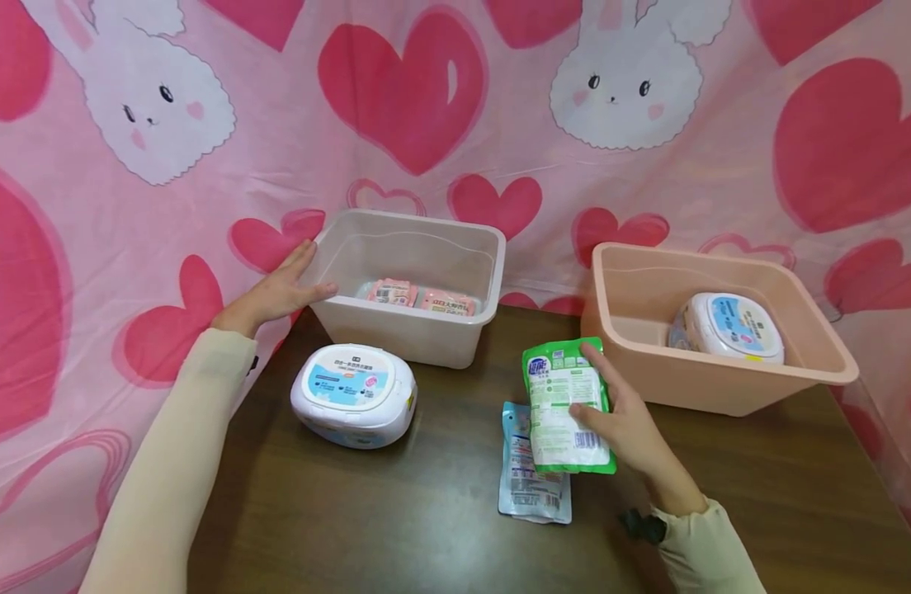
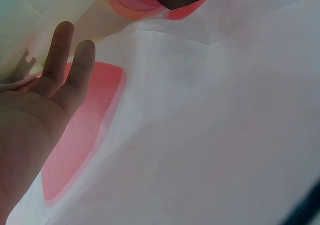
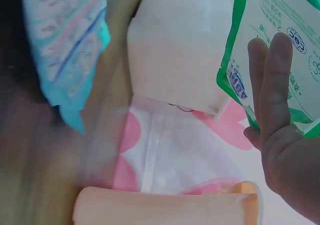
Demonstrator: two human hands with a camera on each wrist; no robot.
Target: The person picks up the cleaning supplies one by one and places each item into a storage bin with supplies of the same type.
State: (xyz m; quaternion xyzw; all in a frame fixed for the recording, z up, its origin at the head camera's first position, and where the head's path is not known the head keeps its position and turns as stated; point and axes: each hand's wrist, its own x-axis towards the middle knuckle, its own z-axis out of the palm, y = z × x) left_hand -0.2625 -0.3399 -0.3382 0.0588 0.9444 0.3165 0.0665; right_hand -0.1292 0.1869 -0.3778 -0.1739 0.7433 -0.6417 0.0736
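Observation:
My right hand (image 1: 628, 422) holds a green-and-white pouch (image 1: 563, 412) by its right edge, thumb on the printed face; in the right wrist view straight fingers (image 3: 274, 80) lie along its other side. Below it a light-blue pouch (image 1: 526, 487) lies on the table, partly covered from view. My left hand (image 1: 277, 289) rests at the left rim of a greyish-white bin (image 1: 396, 330), thumb over the front corner, fingers extended along the outside. Inside that bin lie pink packs (image 1: 448, 303). A white lidded tub (image 1: 351, 396) with a blue label stands in front of it.
A peach bin (image 1: 671, 379) stands to the right, with another white lidded tub (image 1: 738, 326) and something partly hidden beside it. The brown table (image 1: 337, 520) meets a pink cloth (image 1: 277, 124) with hearts and rabbits behind and at the sides.

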